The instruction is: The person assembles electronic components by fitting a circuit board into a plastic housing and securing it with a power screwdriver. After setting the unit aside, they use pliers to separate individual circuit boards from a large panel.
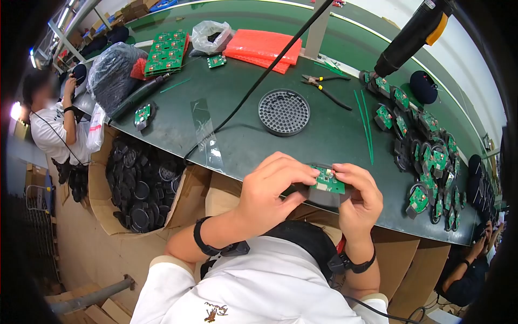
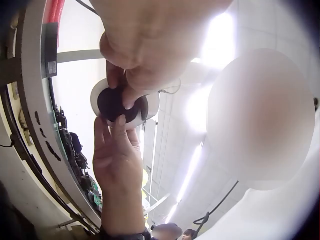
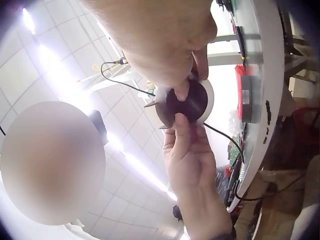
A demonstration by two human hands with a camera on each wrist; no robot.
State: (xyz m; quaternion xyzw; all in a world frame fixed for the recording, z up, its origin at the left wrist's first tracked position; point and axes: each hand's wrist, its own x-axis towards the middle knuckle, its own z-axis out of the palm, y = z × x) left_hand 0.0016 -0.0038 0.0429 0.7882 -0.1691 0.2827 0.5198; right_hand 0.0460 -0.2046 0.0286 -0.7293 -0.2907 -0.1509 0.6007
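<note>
Both hands hold one round black housing [image 1: 324, 198] with a green circuit board [image 1: 330, 182] on its top, at the table's near edge. My left hand [image 1: 272, 191] grips its left side, fingertips on the board's edge and thumb below. The right side is pinched by my right hand [image 1: 360, 197], fingers on top. From below, the left wrist view shows the housing's dark underside [image 2: 117, 106] between both hands, with the right hand [image 2: 119, 160] at the bottom. In the right wrist view the same underside [image 3: 192, 100] appears, a thumb of the left hand [image 3: 192, 160] against it.
A round perforated black tray [image 1: 284, 112], pliers [image 1: 326, 89] and green sticks [image 1: 364, 127] lie on the table. Many board assemblies [image 1: 431, 156] are heaped at right. A power tool [image 1: 413, 40] hangs upper right. A carton [image 1: 102, 210] of black housings stands at left; a cable crosses the table.
</note>
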